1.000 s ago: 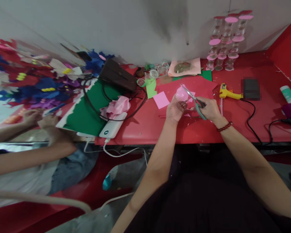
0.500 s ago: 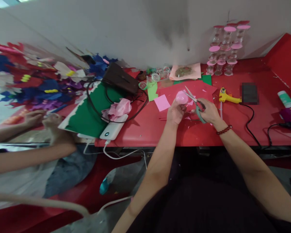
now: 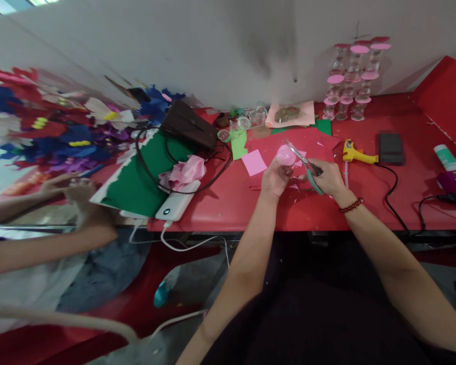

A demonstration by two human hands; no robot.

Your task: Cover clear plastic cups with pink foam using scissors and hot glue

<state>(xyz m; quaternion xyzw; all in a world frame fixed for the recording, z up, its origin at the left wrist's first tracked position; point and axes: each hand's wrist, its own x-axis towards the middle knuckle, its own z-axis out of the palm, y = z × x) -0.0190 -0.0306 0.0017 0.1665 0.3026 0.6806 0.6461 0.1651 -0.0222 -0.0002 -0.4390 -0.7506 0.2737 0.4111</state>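
My left hand [image 3: 275, 177] is closed around a small round plastic cup [image 3: 286, 155], clear and shiny with pink paper at its base. In my right hand [image 3: 330, 177] is a pair of scissors [image 3: 313, 182] with grey-green handles. Their blades point up and left, close against the cup's right edge; whether they touch the paper I cannot tell. Beneath both hands lie red sheets [image 3: 266, 139] with pink paper scraps scattered on them. A square of pink paper [image 3: 254, 162] lies left of the cup.
A yellow glue gun [image 3: 359, 153] lies to the right, its black cord trailing to the table edge. Stacked plastic cups with pink discs [image 3: 347, 78] stand by the wall. Left are a brown bag [image 3: 190, 124], a white power bank [image 3: 178, 201] and a co-worker's hands [image 3: 78, 190].
The scissors have shifted slightly left and down along the cup, and their blades look closer together. My left hand keeps the cup nearly in place.
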